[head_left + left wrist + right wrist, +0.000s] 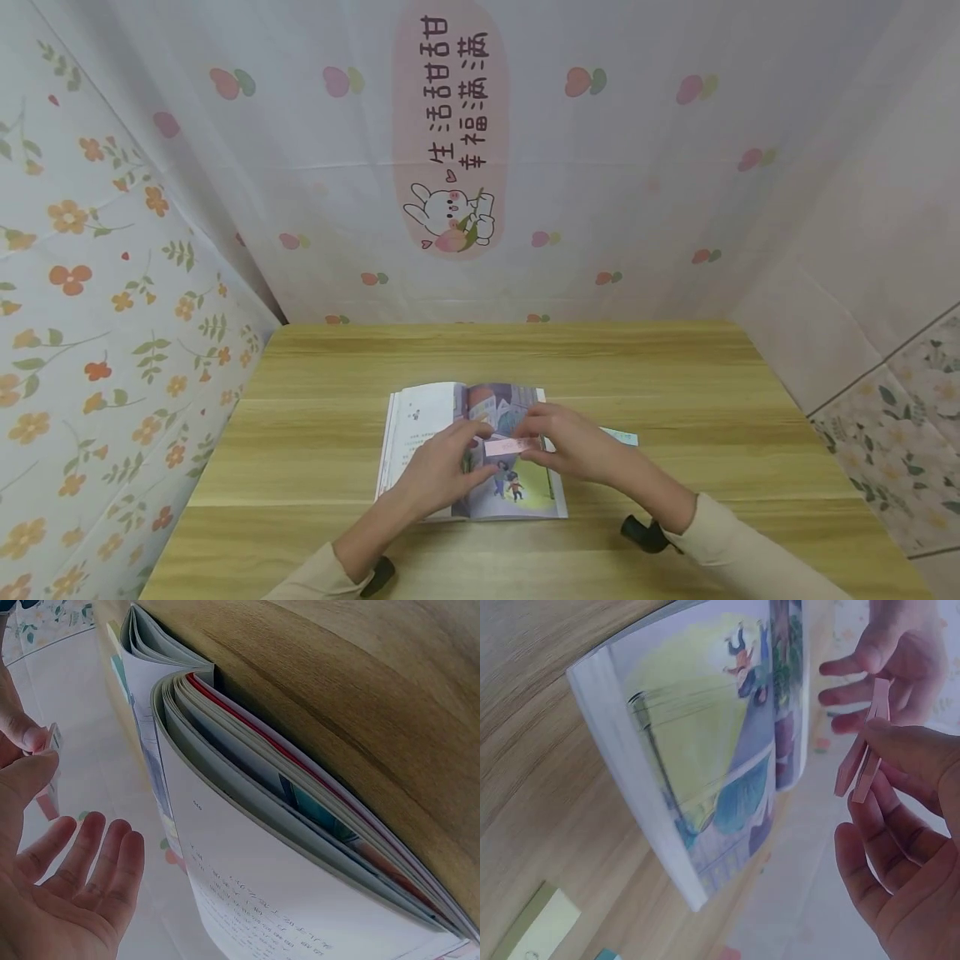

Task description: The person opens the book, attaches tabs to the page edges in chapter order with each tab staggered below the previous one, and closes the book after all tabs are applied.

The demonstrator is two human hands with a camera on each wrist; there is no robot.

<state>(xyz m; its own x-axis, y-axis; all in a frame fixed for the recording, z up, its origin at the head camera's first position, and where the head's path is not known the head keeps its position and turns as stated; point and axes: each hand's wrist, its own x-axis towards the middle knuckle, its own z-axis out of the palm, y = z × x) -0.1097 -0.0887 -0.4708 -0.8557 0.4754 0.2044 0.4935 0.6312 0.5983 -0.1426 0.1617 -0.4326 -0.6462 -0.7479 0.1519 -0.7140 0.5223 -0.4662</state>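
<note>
A picture book (431,408) lies spread on the wooden table, text on its left page and a coloured picture on the right. Above the right page my right hand (573,442) pinches a small pink sticky note pad (501,447) between thumb and fingers. In the right wrist view the pad (847,769) looks parted into two strips at its lower end. My left hand (442,471) is close by on the left, its fingers loosely spread. The left thumb (30,772) overlaps the pad in the left wrist view.
Right of the book lie a yellow sticky pad (547,926) and a teal one (607,955), partly behind the right hand in the head view. Dark curved pieces (643,533) sit at both wrists. A printed curtain (637,208) hangs behind the table.
</note>
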